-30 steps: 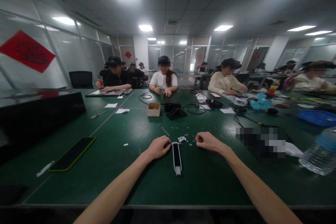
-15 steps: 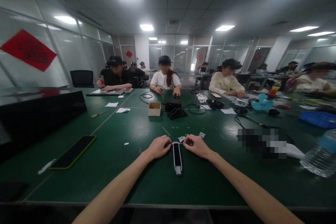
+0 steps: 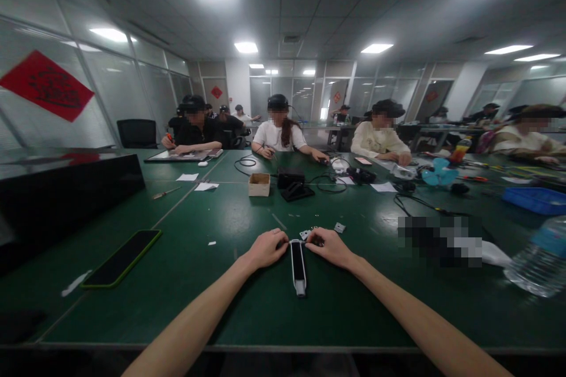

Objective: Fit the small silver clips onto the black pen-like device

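Observation:
A narrow device (image 3: 298,265) with a white frame and a black middle lies on the green table, its grey tip toward me. At its far left corner, the curled fingers of my left hand (image 3: 269,247) pinch the edge. My right hand (image 3: 331,247) is closed in a pinch by the far right corner; anything tiny between those fingertips is hidden. Just beyond the device are a small metal plate (image 3: 305,234) with holes and some tiny brass-coloured bits (image 3: 315,228). Another small metal plate (image 3: 339,227) lies past my right hand.
A phone (image 3: 124,258) with a green edge lies to the left, near a large black panel (image 3: 71,197). Ahead are a small open box (image 3: 259,185) and a black stand (image 3: 297,188). On the right are a water bottle (image 3: 537,262) and a blue tray (image 3: 535,199). Several people sit across the table.
My right hand has come slightly left, closer to the device's far corner. My left hand keeps its place. Across the table, a person's hand has moved to the right.

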`<action>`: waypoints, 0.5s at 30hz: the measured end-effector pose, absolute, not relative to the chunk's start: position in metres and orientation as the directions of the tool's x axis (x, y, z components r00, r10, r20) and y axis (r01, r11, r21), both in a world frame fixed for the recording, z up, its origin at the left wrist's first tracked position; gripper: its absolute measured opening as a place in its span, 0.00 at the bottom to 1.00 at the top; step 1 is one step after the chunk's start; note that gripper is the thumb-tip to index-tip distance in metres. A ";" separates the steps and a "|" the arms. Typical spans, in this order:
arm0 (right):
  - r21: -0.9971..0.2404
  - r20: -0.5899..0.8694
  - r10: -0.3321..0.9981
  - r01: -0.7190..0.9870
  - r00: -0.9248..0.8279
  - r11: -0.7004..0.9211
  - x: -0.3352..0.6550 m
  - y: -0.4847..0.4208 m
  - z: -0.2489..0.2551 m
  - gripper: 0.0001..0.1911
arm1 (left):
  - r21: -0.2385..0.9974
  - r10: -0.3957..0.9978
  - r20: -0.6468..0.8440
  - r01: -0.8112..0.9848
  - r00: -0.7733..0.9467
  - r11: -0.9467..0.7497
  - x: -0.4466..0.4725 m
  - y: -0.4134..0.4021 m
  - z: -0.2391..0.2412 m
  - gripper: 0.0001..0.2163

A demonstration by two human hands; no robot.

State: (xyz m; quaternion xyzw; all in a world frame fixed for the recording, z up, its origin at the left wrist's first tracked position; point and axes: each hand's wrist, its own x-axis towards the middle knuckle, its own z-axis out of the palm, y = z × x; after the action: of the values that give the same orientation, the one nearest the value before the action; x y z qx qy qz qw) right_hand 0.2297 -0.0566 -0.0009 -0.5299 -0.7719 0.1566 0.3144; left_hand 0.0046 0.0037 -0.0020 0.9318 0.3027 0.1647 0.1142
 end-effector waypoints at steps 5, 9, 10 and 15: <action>-0.582 0.326 0.910 0.704 -0.256 0.407 0.231 -0.055 -0.004 0.07 | 0.311 0.598 0.248 0.522 0.762 -0.794 0.004 0.004 -0.003 0.07; -0.557 0.329 0.897 0.707 -0.296 0.437 0.233 -0.055 -0.004 0.08 | 0.305 0.599 0.236 0.527 0.765 -0.793 0.004 0.004 -0.003 0.07; -0.550 0.329 0.896 0.712 -0.297 0.438 0.234 -0.055 -0.005 0.07 | 0.303 0.598 0.236 0.527 0.766 -0.794 0.004 0.004 -0.003 0.07; -0.540 0.331 0.897 0.720 -0.294 0.436 0.234 -0.054 -0.004 0.06 | 0.307 0.601 0.252 0.526 0.759 -0.793 0.005 0.004 -0.004 0.07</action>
State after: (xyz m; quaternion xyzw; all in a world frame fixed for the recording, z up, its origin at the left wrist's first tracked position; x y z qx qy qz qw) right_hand 0.2341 -0.0537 -0.0045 -0.5109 -0.7911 0.1458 0.3033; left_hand 0.0047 0.0039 -0.0037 0.9313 0.3024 0.1709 0.1092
